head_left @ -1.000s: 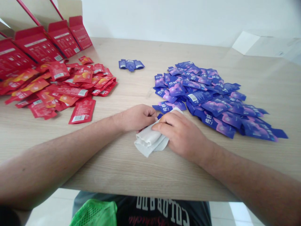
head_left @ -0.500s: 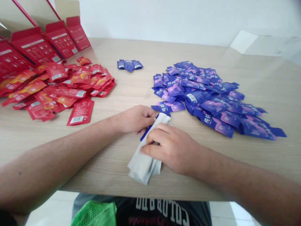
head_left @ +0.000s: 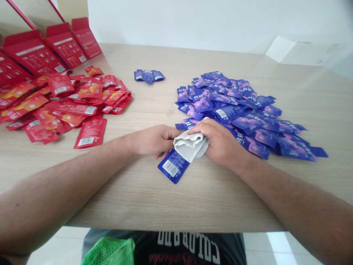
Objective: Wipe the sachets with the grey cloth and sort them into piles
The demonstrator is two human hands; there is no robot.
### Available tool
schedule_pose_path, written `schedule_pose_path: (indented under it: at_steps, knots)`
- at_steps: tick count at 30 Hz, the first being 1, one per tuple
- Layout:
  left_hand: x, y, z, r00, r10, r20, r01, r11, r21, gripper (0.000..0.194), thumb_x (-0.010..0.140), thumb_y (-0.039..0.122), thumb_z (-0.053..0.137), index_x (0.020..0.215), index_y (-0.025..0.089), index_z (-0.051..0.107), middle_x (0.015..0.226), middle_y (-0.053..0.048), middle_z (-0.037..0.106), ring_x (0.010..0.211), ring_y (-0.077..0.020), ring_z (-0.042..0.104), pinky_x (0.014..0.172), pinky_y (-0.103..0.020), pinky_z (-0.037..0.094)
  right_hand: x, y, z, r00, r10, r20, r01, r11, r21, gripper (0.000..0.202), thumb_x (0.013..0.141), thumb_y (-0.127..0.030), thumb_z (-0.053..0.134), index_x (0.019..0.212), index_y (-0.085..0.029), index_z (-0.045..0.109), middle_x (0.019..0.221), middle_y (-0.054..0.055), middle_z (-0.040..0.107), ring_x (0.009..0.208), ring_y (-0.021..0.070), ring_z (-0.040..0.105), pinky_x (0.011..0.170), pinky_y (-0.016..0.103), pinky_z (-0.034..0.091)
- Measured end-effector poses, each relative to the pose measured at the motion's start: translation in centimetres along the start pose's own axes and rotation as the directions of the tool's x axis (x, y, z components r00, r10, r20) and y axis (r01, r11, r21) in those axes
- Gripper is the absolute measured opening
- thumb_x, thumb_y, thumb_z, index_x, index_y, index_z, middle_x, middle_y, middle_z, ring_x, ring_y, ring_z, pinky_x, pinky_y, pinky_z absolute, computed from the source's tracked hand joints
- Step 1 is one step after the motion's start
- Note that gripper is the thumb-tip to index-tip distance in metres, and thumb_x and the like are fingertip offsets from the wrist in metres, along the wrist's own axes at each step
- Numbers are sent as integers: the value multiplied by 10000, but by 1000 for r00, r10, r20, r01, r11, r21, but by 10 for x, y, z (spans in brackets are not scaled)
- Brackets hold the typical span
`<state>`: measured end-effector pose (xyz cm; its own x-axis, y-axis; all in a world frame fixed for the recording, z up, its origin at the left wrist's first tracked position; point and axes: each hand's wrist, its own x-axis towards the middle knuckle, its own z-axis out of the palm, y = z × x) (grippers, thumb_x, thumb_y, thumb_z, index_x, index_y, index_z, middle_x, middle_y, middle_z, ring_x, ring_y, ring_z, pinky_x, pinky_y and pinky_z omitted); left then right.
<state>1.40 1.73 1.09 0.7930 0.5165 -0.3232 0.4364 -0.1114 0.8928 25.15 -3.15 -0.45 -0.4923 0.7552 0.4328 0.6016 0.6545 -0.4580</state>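
A blue pouch (head_left: 173,168) lies tilted on the table with its barcode side up. At its upper left edge, my left hand (head_left: 154,141) is closed, thumb and fingers pinching the pouch; the grip is partly hidden. My right hand (head_left: 220,139) is closed around a folded white cloth (head_left: 190,144), pressed over the upper part of the pouch. That end of the pouch is hidden beneath the cloth. Just beyond both hands begins a heap of blue and purple pouches (head_left: 234,106).
On the left lies a pile of red pouches (head_left: 89,132), with red boxes (head_left: 66,44) standing behind it. A few small blue packets (head_left: 149,76) sit at the back middle. A white sheet-like object (head_left: 292,51) leans at the back right. Green mesh (head_left: 110,250) shows below the table edge.
My right hand has moved up and away with the cloth, which is now bunched at the pouch's far end. The pouch's barcode end is uncovered. My left hand has hardly moved.
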Motion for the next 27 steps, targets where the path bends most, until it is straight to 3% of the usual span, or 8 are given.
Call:
schedule_pose_path:
  at_steps: [5, 10, 14, 17, 19, 22, 27]
  knots:
    - [2, -3, 0, 994, -30, -104, 19, 994, -108, 195, 919, 325, 588, 804, 167, 577, 562, 45, 557, 429, -74, 528, 413, -159, 405, -9, -28, 7, 992, -82, 94, 83, 996, -13, 224, 914, -133, 620, 1132, -170, 657, 1094, 109, 639, 1028, 252, 581, 915, 413, 491]
    - [4, -6, 1, 978, -18, -207, -22, 981, -192, 196, 903, 312, 601, 779, 169, 549, 514, 65, 495, 388, -63, 456, 385, -160, 334, -16, -50, 15, 938, -223, 266, 217, 975, 50, 169, 983, -183, 561, 1101, -182, 681, 1039, 80, 638, 979, 224, 574, 865, 374, 503]
    - [-2, -2, -6, 974, 7, -226, -22, 997, -67, 198, 906, 326, 576, 778, 177, 552, 511, 58, 505, 402, -73, 456, 409, -178, 336, -10, -28, 0, 991, -120, 56, 120, 993, 15, 228, 939, -156, 590, 1156, -187, 649, 1082, 92, 643, 1020, 238, 597, 902, 398, 509]
    - [-12, 8, -13, 940, 117, -319, -46, 974, 223, 174, 860, 292, 592, 731, 176, 578, 559, 43, 538, 482, -76, 466, 468, -190, 327, -3, -12, -17, 986, -59, -154, 51, 997, -52, 256, 891, -135, 616, 1125, -234, 648, 1034, 68, 651, 989, 249, 608, 872, 408, 514]
    - [-20, 17, -14, 921, 204, -332, -31, 888, 459, 145, 818, 254, 594, 695, 177, 591, 592, 35, 550, 532, -82, 470, 501, -205, 314, 0, -7, -25, 966, -33, -256, 7, 995, -100, 238, 877, -133, 621, 1082, -253, 649, 978, 54, 651, 950, 256, 609, 842, 416, 513]
    - [-29, 30, -6, 930, 270, -248, -18, 708, 706, 115, 778, 205, 565, 667, 188, 591, 625, 28, 556, 563, -91, 470, 538, -229, 313, 1, -6, -28, 946, -14, -323, -32, 990, -136, 215, 875, -139, 615, 1051, -260, 643, 959, 50, 650, 939, 265, 609, 835, 435, 506]
    - [-35, 41, 21, 956, 260, -134, -21, 517, 856, 124, 797, 200, 548, 678, 204, 581, 715, 2, 607, 590, -116, 488, 553, -279, 292, 1, -6, -26, 945, -17, -327, -32, 989, -144, 228, 875, -133, 581, 1056, -262, 632, 961, 52, 652, 946, 273, 612, 835, 447, 502]
